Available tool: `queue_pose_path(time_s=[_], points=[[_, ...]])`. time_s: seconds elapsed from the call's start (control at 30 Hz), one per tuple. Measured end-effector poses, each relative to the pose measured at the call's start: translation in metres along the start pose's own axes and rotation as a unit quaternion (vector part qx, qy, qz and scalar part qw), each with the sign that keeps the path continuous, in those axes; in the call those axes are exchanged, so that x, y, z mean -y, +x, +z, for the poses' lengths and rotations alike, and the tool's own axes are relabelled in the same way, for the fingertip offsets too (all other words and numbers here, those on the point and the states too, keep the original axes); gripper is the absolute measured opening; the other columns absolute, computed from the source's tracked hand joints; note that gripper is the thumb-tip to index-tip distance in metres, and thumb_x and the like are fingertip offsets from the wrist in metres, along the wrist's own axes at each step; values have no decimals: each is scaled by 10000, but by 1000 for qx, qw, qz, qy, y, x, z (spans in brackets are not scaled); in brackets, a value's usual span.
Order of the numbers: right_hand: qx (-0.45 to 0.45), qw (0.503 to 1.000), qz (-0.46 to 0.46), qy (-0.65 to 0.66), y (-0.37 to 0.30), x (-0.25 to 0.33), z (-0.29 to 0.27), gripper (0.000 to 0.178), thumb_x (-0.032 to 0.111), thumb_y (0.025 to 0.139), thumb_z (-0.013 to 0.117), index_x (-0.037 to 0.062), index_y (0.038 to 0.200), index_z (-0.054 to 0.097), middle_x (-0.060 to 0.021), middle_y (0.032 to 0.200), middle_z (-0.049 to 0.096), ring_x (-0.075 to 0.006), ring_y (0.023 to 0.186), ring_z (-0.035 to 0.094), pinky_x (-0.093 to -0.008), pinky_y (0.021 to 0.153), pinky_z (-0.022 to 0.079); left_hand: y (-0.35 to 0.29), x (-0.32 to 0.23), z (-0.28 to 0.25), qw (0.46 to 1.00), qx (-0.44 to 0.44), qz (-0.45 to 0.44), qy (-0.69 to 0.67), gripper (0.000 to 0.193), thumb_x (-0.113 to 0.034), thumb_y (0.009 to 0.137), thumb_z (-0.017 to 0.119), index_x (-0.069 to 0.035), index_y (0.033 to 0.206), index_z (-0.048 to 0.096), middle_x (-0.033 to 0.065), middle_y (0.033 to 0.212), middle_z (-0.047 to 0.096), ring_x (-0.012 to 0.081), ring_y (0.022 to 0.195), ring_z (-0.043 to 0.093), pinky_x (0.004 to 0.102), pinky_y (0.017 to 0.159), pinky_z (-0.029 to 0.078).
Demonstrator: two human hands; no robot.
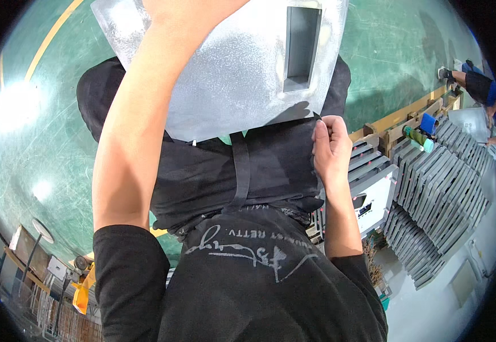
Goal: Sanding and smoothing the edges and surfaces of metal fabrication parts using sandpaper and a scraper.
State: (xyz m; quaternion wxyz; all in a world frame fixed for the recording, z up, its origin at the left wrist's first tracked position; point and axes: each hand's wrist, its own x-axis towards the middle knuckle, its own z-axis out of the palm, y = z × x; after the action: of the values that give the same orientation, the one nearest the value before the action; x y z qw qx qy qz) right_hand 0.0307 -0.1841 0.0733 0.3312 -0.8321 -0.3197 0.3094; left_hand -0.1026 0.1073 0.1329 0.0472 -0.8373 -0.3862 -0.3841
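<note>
A grey metal panel (231, 74) lies tilted across my lap, with a deep rectangular cutout (303, 48) near its right side. My left hand (188, 8) reaches over the panel at the top edge of the view; its fingers are cut off, so what they do is hidden. Beside the panel's near right corner, my right hand (333, 139) is closed in a pinch. A small dark pointed piece (317, 115) sticks out from its fingertips at the panel's edge; its kind is not clear. The hand casts a shadow on the panel.
Stacks of grey metal panels (436, 188) stand to my right, with a green roll (417, 138) on them. A white panel with cutouts (373, 199) leans nearer. Another person (478, 88) is at the far right. A yellow object (82, 290) is at lower left.
</note>
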Motion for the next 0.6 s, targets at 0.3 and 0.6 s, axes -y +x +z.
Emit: queue_pose_path(time_s=[0.3, 0.6], points=[[20, 978, -120, -168, 36, 40, -12, 146, 180, 989, 602, 71, 1076, 647, -201, 875, 704, -418, 823, 686, -430, 706, 538, -3, 2, -3, 1000, -3, 0, 21, 204, -239, 745, 676, -44, 694, 639, 160, 791, 600, 372, 782, 629, 489, 725, 475], [89, 831, -258, -485, 75, 80, -21, 185, 240, 987, 569, 67, 934, 609, -151, 793, 685, -380, 768, 679, -498, 681, 530, -4, 8, 5, 1000, -26, -2, 2, 216, -263, 752, 695, -51, 714, 689, 153, 812, 625, 362, 792, 645, 480, 752, 495]])
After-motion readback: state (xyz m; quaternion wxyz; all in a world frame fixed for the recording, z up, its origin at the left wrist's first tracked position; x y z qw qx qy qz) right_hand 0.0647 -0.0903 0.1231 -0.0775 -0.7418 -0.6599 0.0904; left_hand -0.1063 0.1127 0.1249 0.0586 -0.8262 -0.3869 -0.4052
